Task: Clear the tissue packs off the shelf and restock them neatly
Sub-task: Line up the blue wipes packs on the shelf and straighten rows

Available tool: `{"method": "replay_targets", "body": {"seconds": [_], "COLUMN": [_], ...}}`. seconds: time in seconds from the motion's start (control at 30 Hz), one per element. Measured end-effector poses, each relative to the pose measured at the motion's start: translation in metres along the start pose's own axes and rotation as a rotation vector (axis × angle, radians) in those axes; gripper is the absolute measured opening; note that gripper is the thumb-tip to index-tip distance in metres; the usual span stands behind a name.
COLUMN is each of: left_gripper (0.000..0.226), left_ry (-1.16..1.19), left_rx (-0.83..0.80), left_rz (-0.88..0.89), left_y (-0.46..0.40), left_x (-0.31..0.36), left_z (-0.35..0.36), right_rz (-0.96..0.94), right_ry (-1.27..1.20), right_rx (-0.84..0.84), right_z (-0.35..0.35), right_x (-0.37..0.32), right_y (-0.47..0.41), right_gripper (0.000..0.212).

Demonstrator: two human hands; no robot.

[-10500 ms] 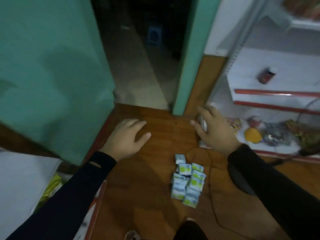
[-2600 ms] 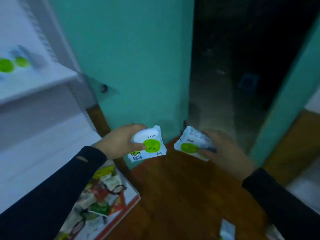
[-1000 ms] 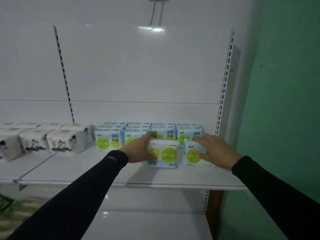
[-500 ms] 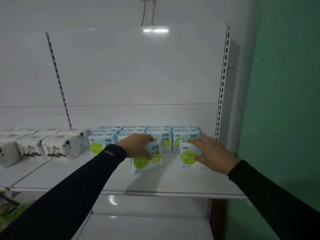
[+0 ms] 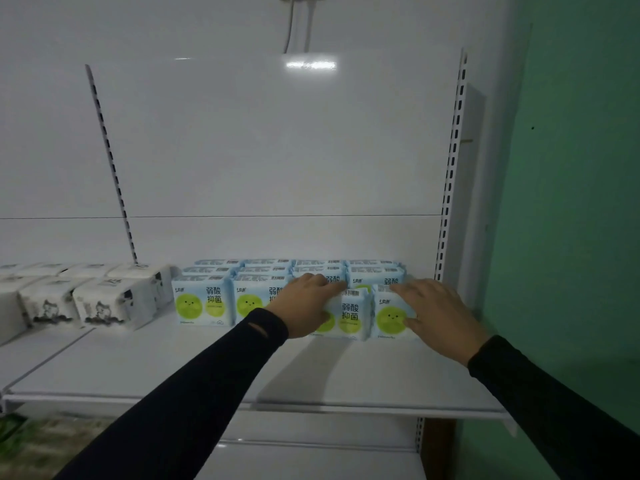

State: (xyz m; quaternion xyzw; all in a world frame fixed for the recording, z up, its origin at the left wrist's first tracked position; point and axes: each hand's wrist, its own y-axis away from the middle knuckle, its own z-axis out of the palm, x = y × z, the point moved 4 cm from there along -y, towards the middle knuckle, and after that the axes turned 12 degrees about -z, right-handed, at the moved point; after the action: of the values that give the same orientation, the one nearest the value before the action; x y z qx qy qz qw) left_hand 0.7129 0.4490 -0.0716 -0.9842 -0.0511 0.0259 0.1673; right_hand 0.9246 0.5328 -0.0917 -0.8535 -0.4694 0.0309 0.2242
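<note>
Pressing my left hand [image 5: 304, 308] and right hand [image 5: 437, 315], fingers curled, on two tissue packs [image 5: 349, 315]. Squaring them against the row behind my fingertips keeps the shelf [image 5: 207, 372] neat.

Glossy white metal shelf [image 5: 242, 372], shiny plastic-wrapped tissue packs [image 5: 202, 304]
</note>
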Motion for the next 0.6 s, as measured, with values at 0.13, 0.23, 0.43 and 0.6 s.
{"method": "replay_targets", "body": {"seconds": [0.13,0.23,0.43,0.6], "left_gripper": [0.066,0.065,0.061,0.07], "left_ry": [-0.153,-0.232,-0.132,-0.104], "left_rx": [0.077,0.08,0.132,0.19], "left_rz": [-0.002,-0.064,-0.137,-0.199], "left_y": [-0.012,-0.018,-0.012,-0.007], "left_x": [-0.008,-0.02,-0.025,-0.036], "left_z": [0.012,0.016,0.021,0.028], "right_rz": [0.0,-0.01,-0.081,-0.033], "right_ry": [-0.002,-0.029,-0.101,-0.054], "right_rx": [0.003,0.016,0.038,0.037], "right_z": [0.005,0.012,0.024,0.029], "right_x": [0.0,0.0,-0.011,-0.007], "right_y": [-0.009,-0.018,-0.043,-0.041], "right_gripper": [0.065,0.064,0.06,0.065]}}
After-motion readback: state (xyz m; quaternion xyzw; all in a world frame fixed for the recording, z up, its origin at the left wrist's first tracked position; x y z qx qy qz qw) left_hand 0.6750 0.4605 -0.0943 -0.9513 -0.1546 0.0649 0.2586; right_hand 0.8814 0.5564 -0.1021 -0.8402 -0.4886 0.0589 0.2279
